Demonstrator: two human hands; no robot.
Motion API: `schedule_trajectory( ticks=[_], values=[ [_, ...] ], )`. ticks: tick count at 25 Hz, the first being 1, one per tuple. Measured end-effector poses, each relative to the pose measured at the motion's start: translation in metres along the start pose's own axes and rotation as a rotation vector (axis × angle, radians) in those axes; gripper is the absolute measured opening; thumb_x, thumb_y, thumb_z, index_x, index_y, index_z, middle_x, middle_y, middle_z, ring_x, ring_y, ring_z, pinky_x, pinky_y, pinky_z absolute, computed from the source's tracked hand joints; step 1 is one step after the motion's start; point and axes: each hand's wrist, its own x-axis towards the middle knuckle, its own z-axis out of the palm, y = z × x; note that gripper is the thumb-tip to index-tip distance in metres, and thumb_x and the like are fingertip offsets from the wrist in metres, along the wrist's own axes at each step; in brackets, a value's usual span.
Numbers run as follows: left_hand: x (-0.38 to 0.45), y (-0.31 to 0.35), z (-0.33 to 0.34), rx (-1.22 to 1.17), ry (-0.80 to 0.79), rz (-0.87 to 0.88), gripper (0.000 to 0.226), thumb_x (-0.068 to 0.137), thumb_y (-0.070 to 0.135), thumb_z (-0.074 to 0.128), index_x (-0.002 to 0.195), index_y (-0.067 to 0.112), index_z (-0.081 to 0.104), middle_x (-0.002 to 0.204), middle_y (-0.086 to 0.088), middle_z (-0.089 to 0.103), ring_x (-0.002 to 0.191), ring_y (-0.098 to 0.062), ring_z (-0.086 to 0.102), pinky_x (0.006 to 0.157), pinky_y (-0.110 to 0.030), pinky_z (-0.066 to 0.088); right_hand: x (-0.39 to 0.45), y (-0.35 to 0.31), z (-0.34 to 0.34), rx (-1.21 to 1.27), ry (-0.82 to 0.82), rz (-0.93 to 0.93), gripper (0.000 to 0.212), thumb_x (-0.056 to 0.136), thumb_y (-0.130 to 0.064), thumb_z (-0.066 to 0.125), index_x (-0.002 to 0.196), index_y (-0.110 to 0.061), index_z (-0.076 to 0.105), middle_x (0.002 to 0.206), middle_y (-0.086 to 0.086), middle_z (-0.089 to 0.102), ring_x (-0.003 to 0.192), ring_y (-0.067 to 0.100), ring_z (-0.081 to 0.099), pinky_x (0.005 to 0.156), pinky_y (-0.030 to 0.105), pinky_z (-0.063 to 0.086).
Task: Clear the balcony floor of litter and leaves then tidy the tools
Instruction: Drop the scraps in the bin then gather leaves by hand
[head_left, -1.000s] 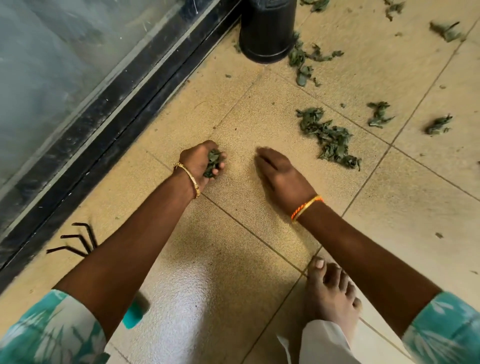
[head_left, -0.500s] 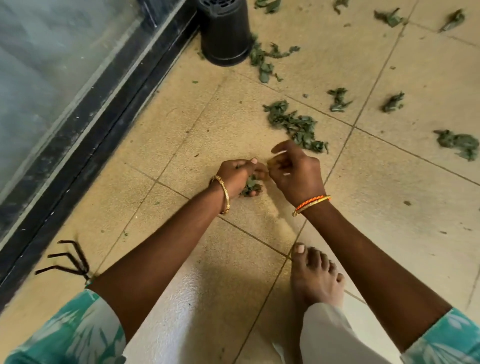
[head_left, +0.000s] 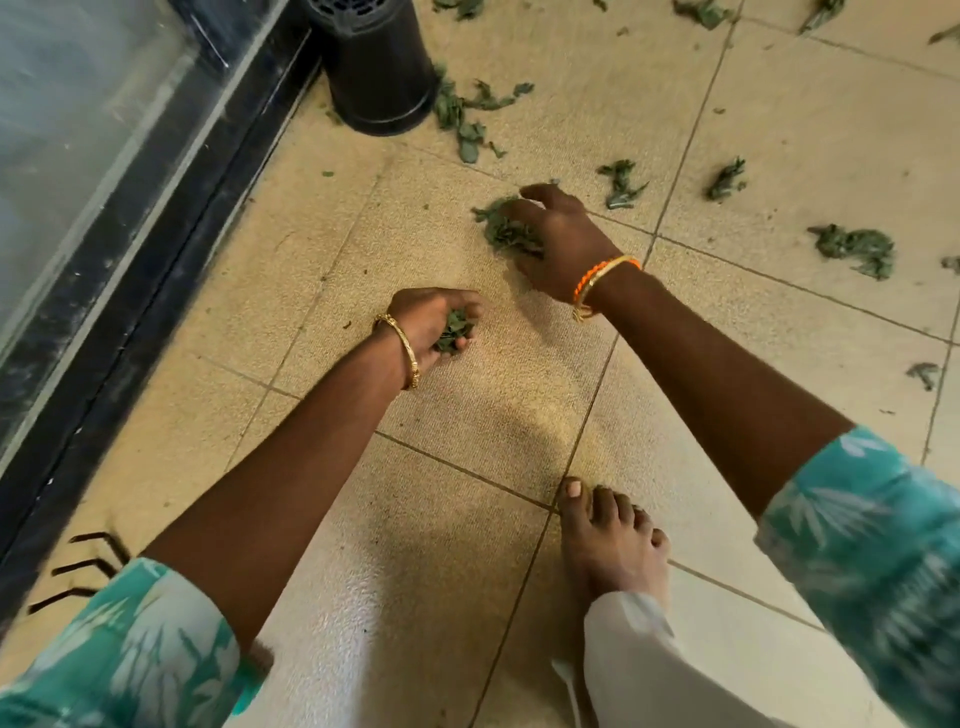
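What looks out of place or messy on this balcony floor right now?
Wilted green leaves lie scattered in clumps over the tiles, some against the upside-down black pot. The left hand holds a bunch; the right hand gathers another clump.

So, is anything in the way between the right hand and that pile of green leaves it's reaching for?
Nothing visible. The right hand is already on the pile of wilted green leaves, fingers curled over it on the beige tile floor. The upturned black plastic pot stands farther off, by the door track.
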Motion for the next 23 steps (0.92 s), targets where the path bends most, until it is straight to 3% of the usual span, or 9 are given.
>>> schedule_trajectory(
  ticks=[3,6,9,12,15,17,19,21,23],
  values=[
    [0.006,0.002,-0.003,0.014,0.014,0.001,0.013,0.090,0.005,0.056,0.078,0.006,0.060,0.047,0.004,0.053,0.039,-0.009,0.049,0.036,-0.015,0.035,0.031,0.004,0.008,-0.135,-0.118,-0.082,0.046,0.089,-0.008,0.055,0.134,-0.018,0.050,0.142,0.016,0.038,0.130,0.035,0.036,0.102,0.042,0.039],
    [0.009,0.002,-0.003,-0.014,0.037,-0.013,0.019,0.093,0.012,0.055,0.074,0.009,0.056,0.052,0.003,0.049,0.036,-0.008,0.048,0.036,-0.015,0.034,0.041,0.007,0.008,-0.018,0.057,-0.094,0.033,0.081,0.004,0.055,0.109,-0.007,0.069,0.112,0.018,0.063,0.105,0.033,0.058,0.088,0.033,0.047],
    [0.009,0.002,-0.002,-0.018,0.049,-0.027,0.030,0.095,0.022,0.054,0.066,0.013,0.051,0.059,0.000,0.048,0.036,-0.009,0.049,0.037,-0.015,0.036,0.029,0.005,-0.013,0.330,0.348,0.116,0.024,0.079,0.004,0.059,0.096,-0.006,0.074,0.094,0.012,0.072,0.084,0.021,0.067,0.081,0.025,0.051],
    [0.006,0.001,0.002,-0.051,0.009,-0.058,0.035,0.093,0.031,0.055,0.063,0.014,0.049,0.058,-0.001,0.050,0.038,-0.011,0.050,0.038,-0.015,0.036,0.003,0.001,-0.044,0.885,0.561,0.305,0.016,0.077,0.003,0.067,0.083,-0.011,0.073,0.075,0.004,0.071,0.067,0.012,0.067,0.071,0.029,0.057],
    [-0.002,-0.004,0.010,-0.075,-0.093,-0.108,0.041,0.091,0.046,0.053,0.065,0.014,0.052,0.058,-0.002,0.055,0.042,-0.014,0.051,0.039,-0.016,0.038,-0.029,-0.020,-0.040,1.155,0.553,0.350,0.014,0.077,0.004,0.070,0.088,-0.004,0.070,0.081,-0.001,0.070,0.069,0.007,0.068,0.068,0.025,0.057],
    [-0.009,-0.013,0.017,-0.078,-0.177,-0.129,0.048,0.091,0.056,0.046,0.072,0.013,0.056,0.061,-0.003,0.058,0.046,-0.016,0.052,0.040,-0.017,0.038,-0.050,-0.045,-0.015,1.113,0.531,0.313,0.013,0.079,0.004,0.068,0.090,-0.002,0.070,0.084,0.001,0.070,0.071,0.009,0.068,0.067,0.025,0.057],
    [-0.012,-0.022,0.022,-0.087,-0.210,-0.120,0.054,0.092,0.061,0.037,0.081,0.013,0.060,0.066,-0.004,0.060,0.052,-0.017,0.053,0.043,-0.019,0.038,-0.066,-0.057,0.016,0.831,0.568,0.187,0.016,0.077,0.004,0.067,0.089,-0.006,0.071,0.088,0.005,0.068,0.079,0.016,0.065,0.071,0.028,0.055],
    [-0.014,-0.028,0.024,-0.104,-0.169,-0.111,0.054,0.092,0.061,0.035,0.087,0.016,0.064,0.067,-0.001,0.062,0.057,-0.015,0.055,0.046,-0.021,0.038,-0.077,-0.056,0.040,0.553,0.526,0.058,0.022,0.075,0.004,0.065,0.093,-0.007,0.071,0.090,0.008,0.068,0.084,0.022,0.062,0.075,0.032,0.052],
    [-0.014,-0.029,0.023,-0.025,-0.068,-0.087,0.046,0.093,0.055,0.042,0.083,0.017,0.066,0.063,0.000,0.062,0.054,-0.015,0.056,0.046,-0.020,0.038,-0.088,-0.055,0.048,0.438,0.444,0.009,0.025,0.075,0.005,0.060,0.095,-0.007,0.070,0.090,0.009,0.070,0.087,0.027,0.062,0.079,0.036,0.051]
  ],
)
